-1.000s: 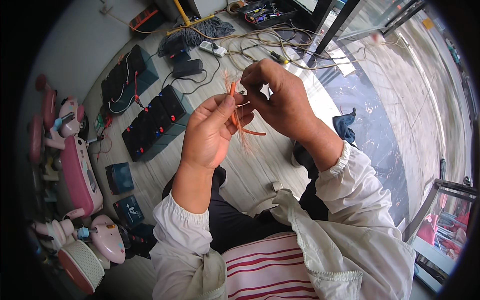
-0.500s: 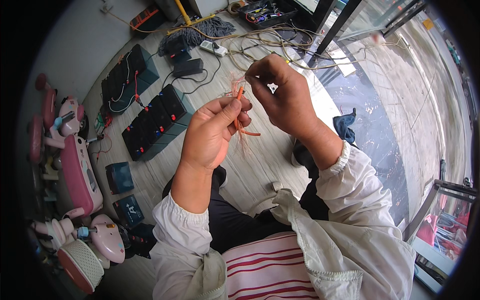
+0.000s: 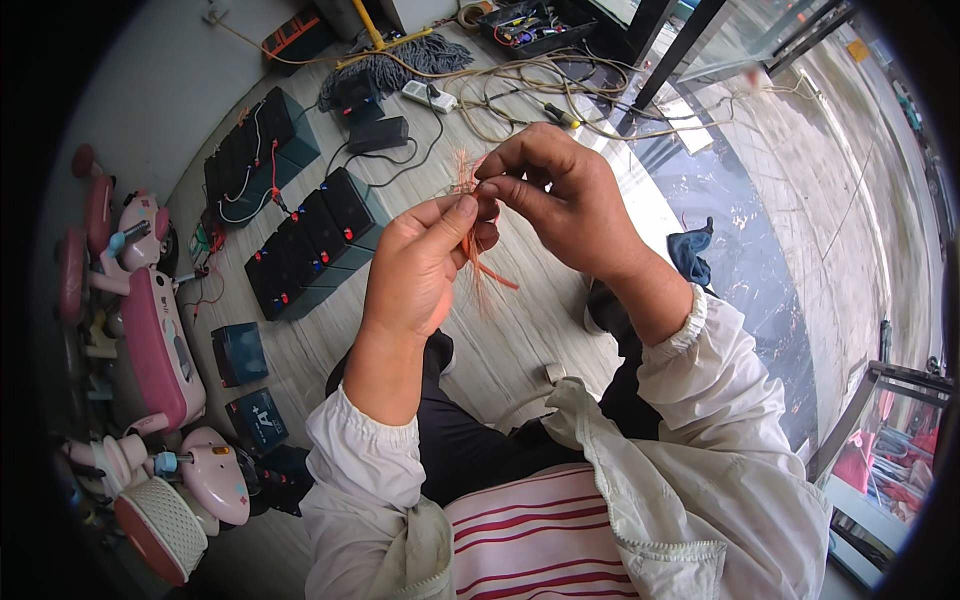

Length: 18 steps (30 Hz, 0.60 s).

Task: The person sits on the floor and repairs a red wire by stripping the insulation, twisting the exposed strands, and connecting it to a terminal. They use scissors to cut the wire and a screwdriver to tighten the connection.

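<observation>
one tray [image 3: 555, 43] of tools [image 3: 527, 20] at twelve o'clock, left hand [image 3: 425, 245] pinching frayed orange wire [image 3: 498, 276], right hand [image 3: 565, 205] pinching its upper end

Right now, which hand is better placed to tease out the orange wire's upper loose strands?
Probably the right hand: its fingers are pinched together right beside the upper strands. The left hand looks committed, holding the orange wire just below.

I see both forearms [image 3: 390, 375] raised, the left grip [image 3: 415, 260] pinched thumb over fingers, the right grip [image 3: 480, 180] arched close beside it.
</observation>
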{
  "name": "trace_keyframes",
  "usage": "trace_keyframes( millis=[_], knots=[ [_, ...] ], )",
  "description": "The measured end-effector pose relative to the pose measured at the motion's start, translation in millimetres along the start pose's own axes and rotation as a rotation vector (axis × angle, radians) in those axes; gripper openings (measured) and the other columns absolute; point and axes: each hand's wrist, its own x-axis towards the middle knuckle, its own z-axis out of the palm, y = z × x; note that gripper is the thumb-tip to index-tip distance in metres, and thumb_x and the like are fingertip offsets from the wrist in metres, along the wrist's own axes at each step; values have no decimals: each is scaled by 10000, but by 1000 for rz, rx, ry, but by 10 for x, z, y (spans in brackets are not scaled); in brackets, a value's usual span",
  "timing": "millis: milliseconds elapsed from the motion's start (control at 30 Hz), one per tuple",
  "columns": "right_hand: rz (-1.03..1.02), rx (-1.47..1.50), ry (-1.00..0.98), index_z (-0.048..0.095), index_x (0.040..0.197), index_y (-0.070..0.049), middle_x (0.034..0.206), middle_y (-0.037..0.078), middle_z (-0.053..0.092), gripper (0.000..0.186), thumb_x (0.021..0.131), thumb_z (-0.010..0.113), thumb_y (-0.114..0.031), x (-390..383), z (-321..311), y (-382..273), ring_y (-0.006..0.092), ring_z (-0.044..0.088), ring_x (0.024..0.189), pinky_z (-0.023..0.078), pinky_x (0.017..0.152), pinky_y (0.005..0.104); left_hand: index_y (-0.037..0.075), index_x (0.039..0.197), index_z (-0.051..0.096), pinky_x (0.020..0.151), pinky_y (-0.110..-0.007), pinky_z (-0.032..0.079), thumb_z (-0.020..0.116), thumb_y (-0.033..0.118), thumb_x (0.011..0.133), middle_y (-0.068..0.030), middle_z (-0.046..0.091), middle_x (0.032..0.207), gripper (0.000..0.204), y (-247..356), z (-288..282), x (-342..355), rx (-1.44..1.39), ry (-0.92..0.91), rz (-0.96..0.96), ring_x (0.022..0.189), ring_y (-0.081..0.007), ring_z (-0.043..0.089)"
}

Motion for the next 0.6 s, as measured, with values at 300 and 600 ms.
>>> trace_keyframes(
  millis=[300, 600],
  knots=[
    [402, 673, 25, 552, 980, -7, 917, 92, 638, 135, 911, 567, -121, 81, -344, 52, 179, 653, 864, 542, 716, 302, -85, 1088, 584, 860, -300, 497, 548, 66, 909, -127, 621, 1008, 238, 47, -130, 127, 34, 339, 194, 923, -185, 609],
    [586, 313, -156, 556, 953, -22, 865, 93, 658, 95, 908, 542, -104, 52, -511, 197, 144, 656, 798, 528, 681, 258, -64, 1054, 588, 851, -292, 510, 547, -6, 883, -121, 629, 992, 185, 77, -229, 190, 114, 400, 266, 903, -172, 622]
  ],
)
